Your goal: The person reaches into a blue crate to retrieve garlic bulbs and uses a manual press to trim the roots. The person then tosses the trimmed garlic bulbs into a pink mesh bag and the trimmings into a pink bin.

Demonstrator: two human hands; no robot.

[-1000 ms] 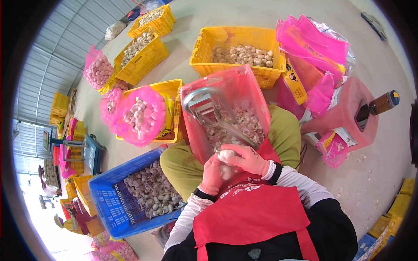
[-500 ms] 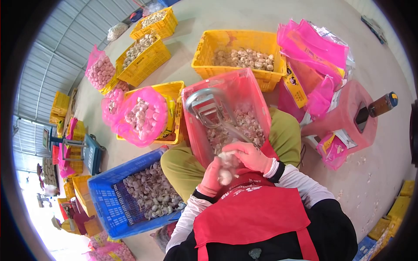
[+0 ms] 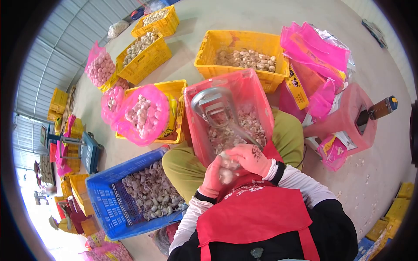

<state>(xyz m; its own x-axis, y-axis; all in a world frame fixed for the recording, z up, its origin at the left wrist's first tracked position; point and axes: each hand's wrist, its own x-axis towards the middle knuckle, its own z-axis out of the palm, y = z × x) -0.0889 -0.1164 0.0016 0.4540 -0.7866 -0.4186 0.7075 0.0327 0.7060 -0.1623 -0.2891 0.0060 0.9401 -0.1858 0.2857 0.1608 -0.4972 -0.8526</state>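
My left hand [image 3: 211,178], in a pink glove, is closed around white garlic bulbs [image 3: 226,175] in front of my red apron. From the other side my right hand [image 3: 251,160], gloved too, curls its fingers over the top of the same garlic. The bulbs lie between both palms, so part of them is hidden. Just beyond my hands, between my knees, stands a red crate [image 3: 200,145] holding loose garlic skins and scraps [image 3: 244,124]. A grey metal tool with a rounded frame and a long bar [image 3: 215,106] reaches over that crate.
A blue crate [image 3: 102,191] with garlic bulbs sits at my left. A pink mesh bag [image 3: 146,115] of garlic stands in a yellow crate. Ahead is another yellow crate [image 3: 241,37] of garlic. On the right, a pink stool [image 3: 342,126] carries a bottle [image 3: 383,108] beside mesh bags.
My right fingers have shifted slightly over the garlic, and the bulbs have turned a little between my hands. The whole view has moved slightly. Both hands keep their hold.
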